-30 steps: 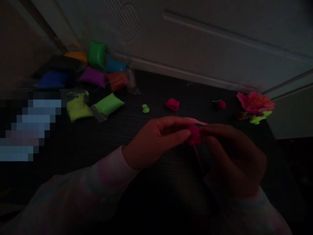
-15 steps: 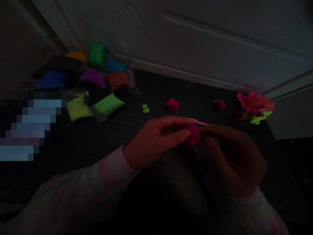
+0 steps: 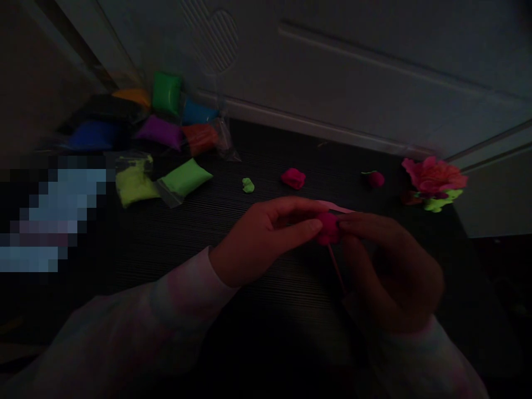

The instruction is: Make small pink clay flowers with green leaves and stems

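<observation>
Between my two hands is a small lumpy piece of bright pink modelling clay [image 3: 327, 229]. My left hand [image 3: 266, 235] pinches its left side between thumb and fingers. On its right side, the fingertips of my right hand [image 3: 393, 260] press against the clay, with the thumb bent below. A thin pink stick-like tool [image 3: 336, 267] slants down from under the clay; its lower end is lost in the dark near my right hand. Behind my fingers lies a flat pink strip [image 3: 338, 207], partly covered. A loose pink clay lump [image 3: 293, 178] rests on the dark table [image 3: 266, 158] just beyond.
A light green clay bit [image 3: 248, 185] lies left of the pink lump. Bagged clay in several colours, including a green packet [image 3: 187, 177], fills the far left. Toward the right are a dark pink ball [image 3: 376, 178] and a pink flower [image 3: 434, 173]. A white panel [image 3: 353, 83] stands behind.
My right hand has shifted slightly left, its fingertips closer against the pink clay. My left hand keeps its hold almost unmoved. The view has shifted very slightly.
</observation>
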`<state>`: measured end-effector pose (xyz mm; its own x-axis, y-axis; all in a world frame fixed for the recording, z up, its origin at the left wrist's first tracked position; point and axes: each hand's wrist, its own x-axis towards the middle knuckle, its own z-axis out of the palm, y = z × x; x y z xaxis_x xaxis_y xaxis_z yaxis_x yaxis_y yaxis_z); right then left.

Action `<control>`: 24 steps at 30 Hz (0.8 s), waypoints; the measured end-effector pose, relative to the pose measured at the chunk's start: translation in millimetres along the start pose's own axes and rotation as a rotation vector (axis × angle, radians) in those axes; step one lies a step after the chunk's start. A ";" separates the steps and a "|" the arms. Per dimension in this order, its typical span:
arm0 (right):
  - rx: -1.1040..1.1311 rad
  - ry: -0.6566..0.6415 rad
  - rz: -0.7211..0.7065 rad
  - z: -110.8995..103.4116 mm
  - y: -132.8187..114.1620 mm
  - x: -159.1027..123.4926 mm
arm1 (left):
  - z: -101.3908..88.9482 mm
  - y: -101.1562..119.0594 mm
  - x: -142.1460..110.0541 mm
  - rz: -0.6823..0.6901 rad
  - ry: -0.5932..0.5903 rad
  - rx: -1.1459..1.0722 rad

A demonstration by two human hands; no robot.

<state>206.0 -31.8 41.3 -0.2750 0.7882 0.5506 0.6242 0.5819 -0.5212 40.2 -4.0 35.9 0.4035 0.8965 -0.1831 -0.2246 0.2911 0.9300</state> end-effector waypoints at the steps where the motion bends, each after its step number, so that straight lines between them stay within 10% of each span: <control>1: -0.006 -0.014 -0.008 -0.1 0.1 0.5 | 0.1 0.1 0.0 -0.004 0.004 -0.003; 24: 0.092 0.235 0.272 5.2 12.0 1.7 | -13.1 -6.0 9.7 0.019 -0.013 -0.042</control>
<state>209.3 -22.4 32.6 0.0740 0.8553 0.5128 0.5800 0.3814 -0.7198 33.9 7.2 24.4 0.4107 0.8974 -0.1614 -0.2690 0.2884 0.9190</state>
